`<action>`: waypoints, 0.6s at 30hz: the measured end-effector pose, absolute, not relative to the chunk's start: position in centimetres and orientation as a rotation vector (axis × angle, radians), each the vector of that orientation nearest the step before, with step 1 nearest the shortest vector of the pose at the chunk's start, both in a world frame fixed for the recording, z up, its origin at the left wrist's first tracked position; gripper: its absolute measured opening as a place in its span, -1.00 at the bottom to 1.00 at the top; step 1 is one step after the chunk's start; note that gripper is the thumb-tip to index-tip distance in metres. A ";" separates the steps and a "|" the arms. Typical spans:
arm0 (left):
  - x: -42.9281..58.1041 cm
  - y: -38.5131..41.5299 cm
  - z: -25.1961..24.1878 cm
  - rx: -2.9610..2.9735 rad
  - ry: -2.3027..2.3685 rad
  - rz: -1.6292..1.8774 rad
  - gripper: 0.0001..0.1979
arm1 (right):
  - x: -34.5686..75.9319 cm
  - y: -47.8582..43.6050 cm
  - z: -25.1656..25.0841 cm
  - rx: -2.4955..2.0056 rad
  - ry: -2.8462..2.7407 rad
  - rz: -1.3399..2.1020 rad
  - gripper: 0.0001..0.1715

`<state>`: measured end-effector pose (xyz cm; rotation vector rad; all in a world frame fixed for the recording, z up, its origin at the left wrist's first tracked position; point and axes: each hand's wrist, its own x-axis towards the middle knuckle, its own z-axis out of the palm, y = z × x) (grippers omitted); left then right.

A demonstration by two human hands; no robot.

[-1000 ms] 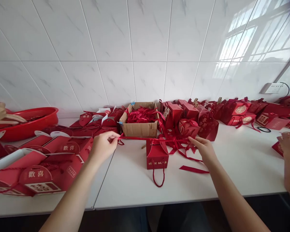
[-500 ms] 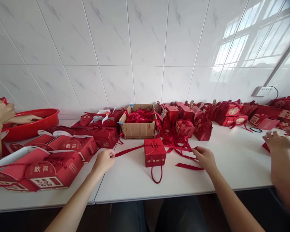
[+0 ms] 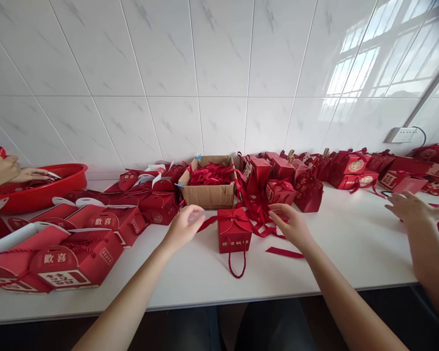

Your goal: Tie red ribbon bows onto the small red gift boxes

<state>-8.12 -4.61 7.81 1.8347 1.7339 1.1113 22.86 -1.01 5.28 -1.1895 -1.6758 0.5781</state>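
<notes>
In front of me a small red gift box (image 3: 234, 239) stands upright, gold characters on its front and a red twisted cord handle hanging down onto the table. Red ribbon (image 3: 209, 223) crosses its top, with a small knot or bow in the middle. Left of the box, my left hand (image 3: 185, 225) is open, fingers curved beside the ribbon's loose end. My right hand (image 3: 291, 225) is also open on the other side, fingers apart above a tangle of red ribbons (image 3: 263, 222). A short cut ribbon strip (image 3: 284, 252) lies near its wrist.
A cardboard box (image 3: 208, 196) full of red ribbon stands behind. Open red boxes (image 3: 80, 258) crowd the left, near a red basin (image 3: 68, 179) with another person's hands. Closed boxes (image 3: 309, 192) line the right wall side. Another person's hand (image 3: 411, 207) is at far right.
Both my hands have let go of the ribbon ends and moved inward toward the box. The ribbon is now drawn into a small knot or bow on top.
</notes>
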 end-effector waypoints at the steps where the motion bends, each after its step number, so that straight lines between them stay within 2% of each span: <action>1: -7.0 -4.0 8.1 1.786 1.681 1.116 -0.70 | 21.8 -0.9 5.7 -1.147 -1.713 0.678 -0.60; 10: -3.9 -1.0 7.5 1.577 1.547 0.898 -0.51 | 19.0 3.4 7.9 -1.186 -2.320 1.431 -0.42; 13: -4.0 -1.0 6.9 1.556 1.515 0.961 -0.51 | 19.1 3.9 8.1 -0.920 -2.163 1.632 -0.44; 18: -3.5 -1.4 5.5 1.478 1.456 1.086 -0.54 | 19.2 3.1 7.9 -0.694 -1.918 1.708 -0.54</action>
